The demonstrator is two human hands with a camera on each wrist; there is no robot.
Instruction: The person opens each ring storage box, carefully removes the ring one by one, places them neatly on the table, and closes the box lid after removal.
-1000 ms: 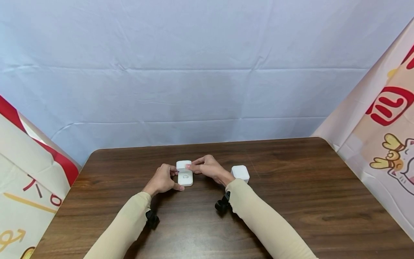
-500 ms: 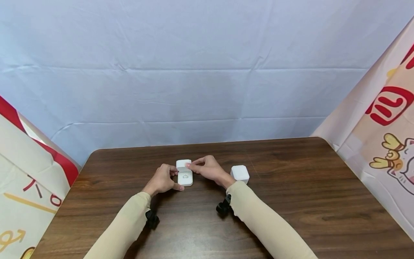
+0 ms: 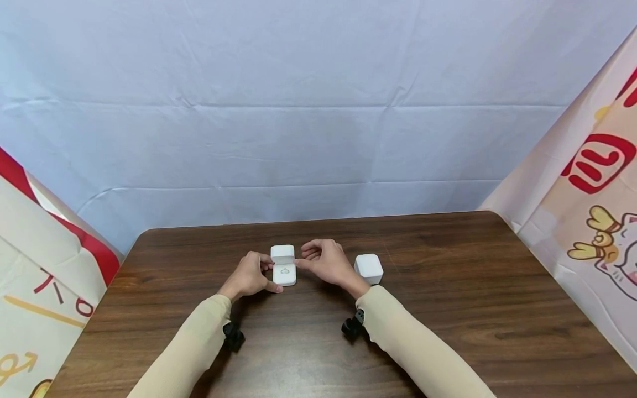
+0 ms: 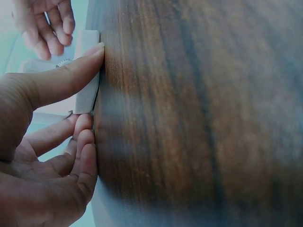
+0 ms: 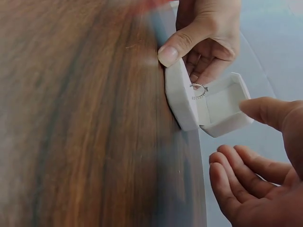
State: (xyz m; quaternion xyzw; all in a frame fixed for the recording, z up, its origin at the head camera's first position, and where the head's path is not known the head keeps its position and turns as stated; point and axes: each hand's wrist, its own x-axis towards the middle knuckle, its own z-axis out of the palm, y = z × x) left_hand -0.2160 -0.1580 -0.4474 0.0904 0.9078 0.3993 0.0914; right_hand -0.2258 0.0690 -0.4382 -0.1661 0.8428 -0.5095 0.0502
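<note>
A small white ring box (image 3: 285,279) sits on the wooden table with its lid (image 3: 282,251) raised at the back. Upright in the base stands a silver ring (image 5: 200,93) set with small stones. My left hand (image 3: 250,274) grips the base, its thumb along the front side and its fingers at the left and back. To the right of the box is my right hand (image 3: 329,264), holding nothing. Its thumb tip reaches the lid's edge in the right wrist view, while the other fingers curve loosely apart from the box.
A white block-shaped box (image 3: 369,267) with rounded corners stands behind the right wrist. The brown table (image 3: 448,298) runs back to a pale cloth (image 3: 308,110). Printed cloths hang at both sides.
My right hand has let go of the lid and moved slightly to the right, its fingers loosening. The left hand stays on the box base. The lid leans back a little more.
</note>
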